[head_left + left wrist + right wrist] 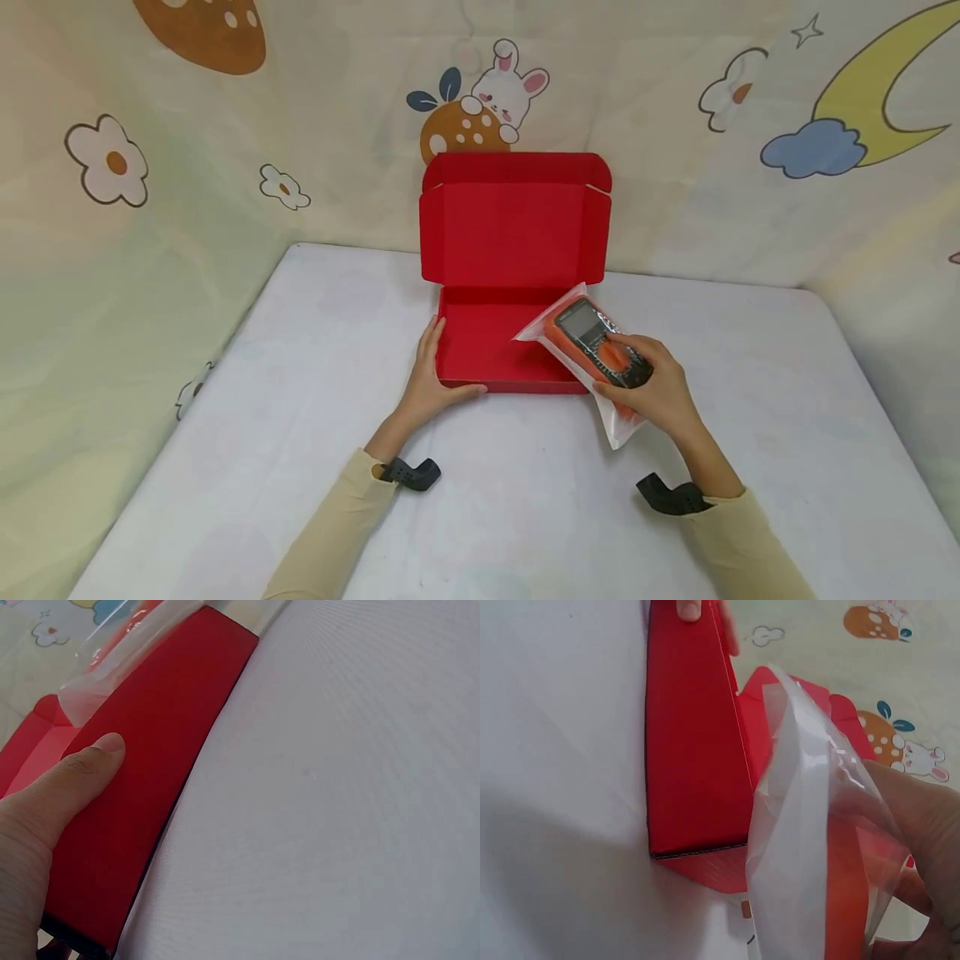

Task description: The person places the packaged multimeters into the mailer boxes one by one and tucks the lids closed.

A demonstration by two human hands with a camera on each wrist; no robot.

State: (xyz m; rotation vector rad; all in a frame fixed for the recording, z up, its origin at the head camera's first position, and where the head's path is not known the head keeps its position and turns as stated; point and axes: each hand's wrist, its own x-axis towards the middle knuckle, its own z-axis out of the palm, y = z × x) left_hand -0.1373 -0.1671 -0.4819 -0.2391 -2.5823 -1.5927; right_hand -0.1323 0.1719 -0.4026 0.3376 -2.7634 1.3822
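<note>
One pale fabric backdrop point(337, 100), printed with soft cartoon shapes, hangs behind and beside a white table point(525, 517). Near the middle of the table's far edge sits a shallow, rectangular red cardboard box point(480, 333), its lid raised along the back so that the inside faces the person. Above the box's front right corner is a clear plastic pouch point(791, 795) holding an orange and black multimeter point(596, 342) with a grey screen and a round orange dial. The pouch tilts: its upper end slants in over the box, and its lower end hangs outside the front wall. Whether it touches the rim, I cannot tell. The right hand point(660, 383) pinches the pouch across the multimeter's lower half, thumb on one side and fingers on the other, a hold that leaves the screen uncovered. The left hand point(431, 387) is spread around the box's front left corner, fingers along the left wall and thumb flat on the front, probably to keep the light box from sliding. A black curved mount point(416, 475) sits at each wrist.
</note>
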